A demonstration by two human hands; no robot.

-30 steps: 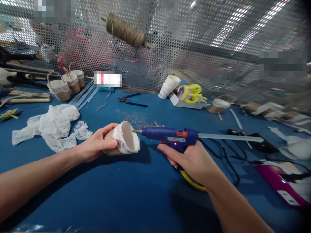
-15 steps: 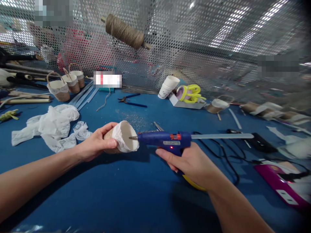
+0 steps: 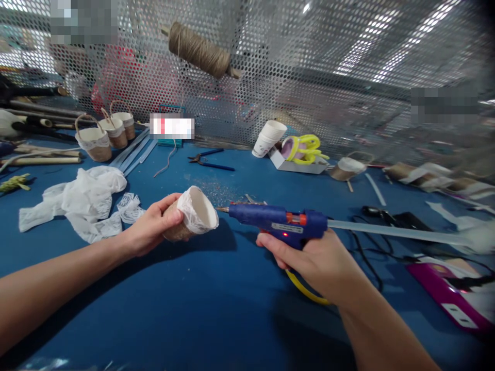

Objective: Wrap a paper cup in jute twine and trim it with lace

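My left hand (image 3: 157, 224) is closed round a paper cup (image 3: 199, 211) wrapped in brown burlap, with white lace round its rim. The cup lies tilted, its open mouth turned to the right. In my right hand (image 3: 309, 260) is a blue hot glue gun (image 3: 278, 219) with a red light lit on its side. A long clear glue stick (image 3: 394, 232) sticks out of its back. The gun's metal nozzle points left and stands just apart from the cup's rim. Below my right hand shows a yellow curved handle, partly hidden.
White lace (image 3: 87, 198) lies heaped at left, in front of several glue sticks and three finished cups with handles (image 3: 93, 144). Pliers (image 3: 209, 161), stacked paper cups (image 3: 268, 138) and a white box (image 3: 301, 165) stand farther back. A purple power strip (image 3: 444, 293) and cables lie at right.
The glue gun has moved back to the right, its nozzle drawn out of the cup's mouth. The cup has shifted slightly left and up.
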